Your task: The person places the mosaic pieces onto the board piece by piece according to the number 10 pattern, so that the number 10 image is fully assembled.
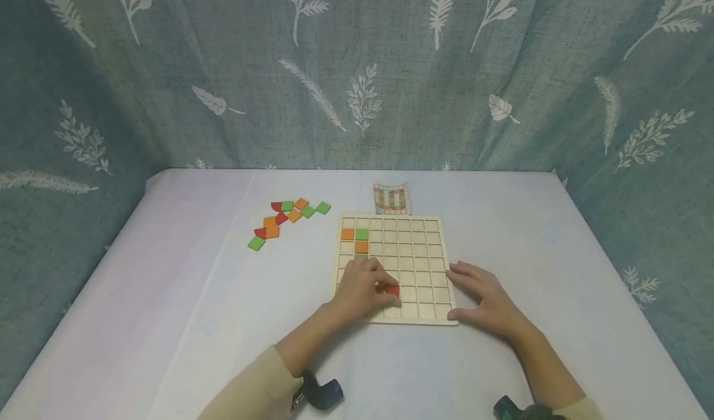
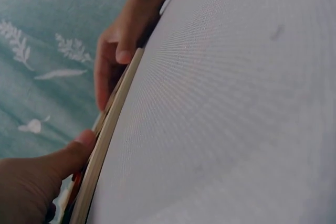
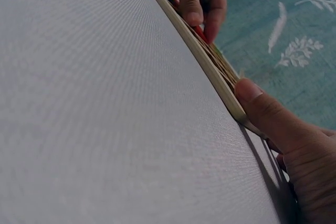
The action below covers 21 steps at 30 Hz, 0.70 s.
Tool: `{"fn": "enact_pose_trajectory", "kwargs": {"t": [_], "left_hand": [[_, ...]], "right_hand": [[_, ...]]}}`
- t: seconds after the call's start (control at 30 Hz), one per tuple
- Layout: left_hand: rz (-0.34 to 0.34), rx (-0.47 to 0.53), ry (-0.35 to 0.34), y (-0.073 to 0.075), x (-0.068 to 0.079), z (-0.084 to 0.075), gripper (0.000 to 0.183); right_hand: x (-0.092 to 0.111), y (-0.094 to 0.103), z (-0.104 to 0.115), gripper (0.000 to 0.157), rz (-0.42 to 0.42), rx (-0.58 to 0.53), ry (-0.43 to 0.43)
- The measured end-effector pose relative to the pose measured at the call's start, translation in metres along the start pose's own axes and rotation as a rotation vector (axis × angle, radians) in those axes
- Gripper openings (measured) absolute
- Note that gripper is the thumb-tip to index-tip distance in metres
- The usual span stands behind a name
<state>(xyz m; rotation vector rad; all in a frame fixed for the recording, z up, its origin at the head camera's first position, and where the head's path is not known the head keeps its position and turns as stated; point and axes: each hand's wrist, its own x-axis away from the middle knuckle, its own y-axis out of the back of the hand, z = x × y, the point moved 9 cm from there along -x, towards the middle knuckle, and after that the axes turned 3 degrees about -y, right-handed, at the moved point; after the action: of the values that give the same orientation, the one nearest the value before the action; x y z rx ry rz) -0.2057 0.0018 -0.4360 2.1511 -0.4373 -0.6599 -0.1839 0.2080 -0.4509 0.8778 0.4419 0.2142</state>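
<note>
A wooden grid board lies flat on the table. Over its lower middle squares, my left hand pinches a small red tile between thumb and fingers; the right wrist view shows the red tile between those fingertips. Orange tiles and green tiles sit in squares at the board's upper left, and the left hand covers part of the grid below them. My right hand rests against the board's right side with fingers spread, its thumb touching the near corner.
Loose orange, green and red tiles lie scattered on the table left of the board. Behind the board is a small patterned card with a coloured grid. A leaf-printed curtain surrounds the white table.
</note>
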Motion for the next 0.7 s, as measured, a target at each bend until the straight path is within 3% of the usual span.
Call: {"fn": "enact_pose_trajectory", "kwargs": {"t": [0.5,0.7], "left_hand": [[0.017,0.057,0.038,0.001,0.003,0.005,0.02],[0.0,0.134,0.068,0.009,0.005,0.01,0.022]], "right_hand": [[0.001,0.0,0.0,0.076,0.013,-0.021,-0.029],[0.001,-0.001,-0.002,0.076,0.014,-0.02,-0.033]]}}
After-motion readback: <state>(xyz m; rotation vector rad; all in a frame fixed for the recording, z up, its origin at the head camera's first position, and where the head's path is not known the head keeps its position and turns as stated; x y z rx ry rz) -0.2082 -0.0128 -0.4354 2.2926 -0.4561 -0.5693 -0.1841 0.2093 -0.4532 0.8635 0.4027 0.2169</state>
